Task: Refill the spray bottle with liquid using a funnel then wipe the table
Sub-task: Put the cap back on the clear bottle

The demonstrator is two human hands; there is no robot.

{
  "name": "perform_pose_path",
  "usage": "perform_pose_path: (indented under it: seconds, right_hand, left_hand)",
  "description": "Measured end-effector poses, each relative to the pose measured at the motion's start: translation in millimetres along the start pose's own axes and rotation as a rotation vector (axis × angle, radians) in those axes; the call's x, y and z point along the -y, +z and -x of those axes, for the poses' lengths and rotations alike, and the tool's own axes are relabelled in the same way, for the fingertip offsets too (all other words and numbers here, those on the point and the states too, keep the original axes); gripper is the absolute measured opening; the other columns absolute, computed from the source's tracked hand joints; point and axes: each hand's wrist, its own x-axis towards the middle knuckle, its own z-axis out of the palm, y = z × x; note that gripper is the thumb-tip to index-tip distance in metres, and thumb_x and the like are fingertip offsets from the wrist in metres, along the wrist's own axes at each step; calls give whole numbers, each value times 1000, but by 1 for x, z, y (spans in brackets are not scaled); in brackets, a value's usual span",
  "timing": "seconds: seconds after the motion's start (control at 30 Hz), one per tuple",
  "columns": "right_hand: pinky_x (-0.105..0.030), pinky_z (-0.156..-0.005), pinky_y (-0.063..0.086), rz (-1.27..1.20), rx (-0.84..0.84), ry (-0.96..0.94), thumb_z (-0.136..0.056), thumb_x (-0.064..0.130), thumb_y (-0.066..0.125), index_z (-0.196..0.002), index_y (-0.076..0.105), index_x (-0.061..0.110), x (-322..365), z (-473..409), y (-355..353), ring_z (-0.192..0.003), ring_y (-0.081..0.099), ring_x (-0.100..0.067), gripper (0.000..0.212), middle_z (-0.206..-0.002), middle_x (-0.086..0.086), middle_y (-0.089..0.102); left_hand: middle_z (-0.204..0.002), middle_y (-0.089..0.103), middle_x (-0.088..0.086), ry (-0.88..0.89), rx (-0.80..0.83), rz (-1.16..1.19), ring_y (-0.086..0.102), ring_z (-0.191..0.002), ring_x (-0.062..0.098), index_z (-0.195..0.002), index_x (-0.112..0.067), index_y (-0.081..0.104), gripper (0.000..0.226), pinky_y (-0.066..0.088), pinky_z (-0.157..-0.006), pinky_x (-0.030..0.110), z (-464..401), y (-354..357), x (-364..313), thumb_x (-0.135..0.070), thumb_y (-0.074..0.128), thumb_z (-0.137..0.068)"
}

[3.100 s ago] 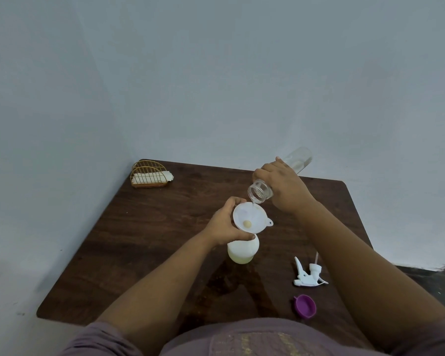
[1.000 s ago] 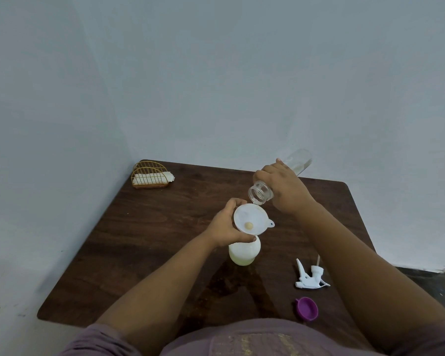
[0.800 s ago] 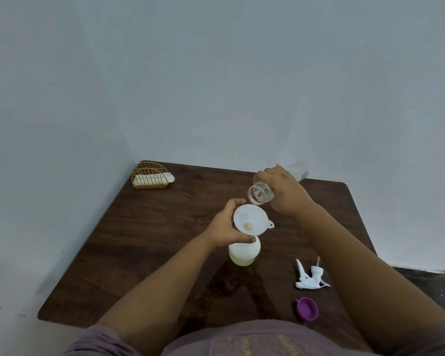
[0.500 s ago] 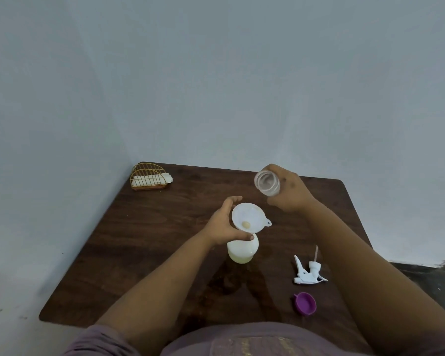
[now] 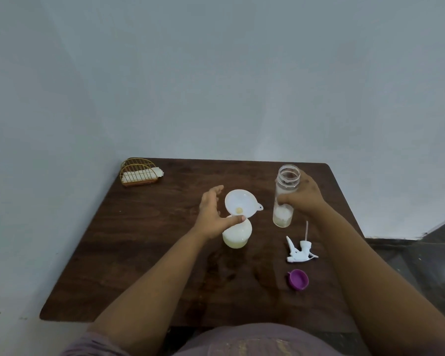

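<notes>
Lying near: spray head, purple cap.

white funnel tilted atop spray bottle

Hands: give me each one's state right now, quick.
Left hand: open, thumb touching the funnel on the spray bottle.
Right hand: closed around the upright clear bottle.

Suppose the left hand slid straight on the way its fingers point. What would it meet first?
Probably nothing: the left hand points away across the bare table, passing left of the funnel its thumb touches. Beyond lies the wall, though depth is uncertain.
</notes>
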Motion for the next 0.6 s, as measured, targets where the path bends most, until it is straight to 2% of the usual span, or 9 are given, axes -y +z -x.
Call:
perform_pose_path:
  seconds: [0.1, 0.2, 0.27, 0.33, 0.4, 0.47, 0.53, 0.6]
  right_hand:
    - [-23, -70, 43, 16, -19, 56, -58, 6, 77, -105, 58, 19, -11, 21, 4, -90, 59, -16, 52, -96, 3, 64]
    - [-26, -70, 48, -58, -28, 162, -56, 8, 76, -99, 59, 21, -23, 45, 15, -91, 61, -18, 48, -93, 2, 65]
    - [-31, -73, 50, -88, -45, 214, -51, 15, 75, -95, 60, 27, -28, 61, 26, -94, 61, -18, 48, -94, 4, 66]
    - [-22, -69, 46, -64, -44, 230, -52, 18, 75, -96, 60, 25, -23, 81, 37, -88, 62, -14, 46, -89, 7, 65]
    - [-15, -67, 45, -30, -39, 161, -59, 12, 77, -96, 61, 18, -8, 102, 50, -83, 60, -9, 41, -87, 6, 64]
    - [-25, -75, 49, -50, -40, 45, -61, 10, 79, -97, 63, 13, 8, 122, 71, -86, 59, -15, 40, -89, 1, 63]
    - [-32, -79, 48, 17, -32, -66, -62, 27, 77, -101, 63, 11, 16, 136, 99, -91, 57, -19, 44, -93, 0, 61]
    - [-24, -79, 42, 48, -13, -110, -61, 48, 66, -108, 59, 12, 16, 144, 126, -95, 51, -15, 60, -99, -1, 56]
  left_hand:
    - [-137, 26, -12, 61, -154, -30, 31, -135, 19, -139, -26, 36, 90, 41, -108, 44, 14, 6, 12, -48, 82, -65]
    - [-128, 27, -13, 133, -311, -68, 34, -129, 19, -129, -21, 42, 67, 46, -100, 42, 34, 13, 23, -32, 79, -74]
    - [-126, 31, -8, 167, -330, -121, 38, -124, 20, -122, -21, 43, 58, 49, -94, 43, 48, 15, 31, -24, 76, -75]
    - [-123, 36, -7, 206, -226, -134, 43, -120, 21, -119, -22, 43, 56, 51, -89, 40, 61, 15, 40, -21, 75, -73]
    - [-121, 41, -9, 228, -42, -115, 47, -118, 21, -118, -24, 44, 57, 51, -88, 33, 76, 11, 47, -23, 77, -71]
    - [-128, 42, -11, 228, 130, -136, 45, -123, 17, -126, -28, 42, 69, 47, -95, 32, 89, 8, 51, -35, 80, -70]
    - [-137, 44, -12, 212, 205, -109, 46, -127, 13, -136, -30, 39, 84, 46, -100, 34, 99, 5, 55, -42, 82, -66]
    - [-132, 55, -9, 186, 193, 2, 56, -121, 11, -131, -34, 45, 75, 50, -98, 39, 106, 3, 57, -35, 80, -65]
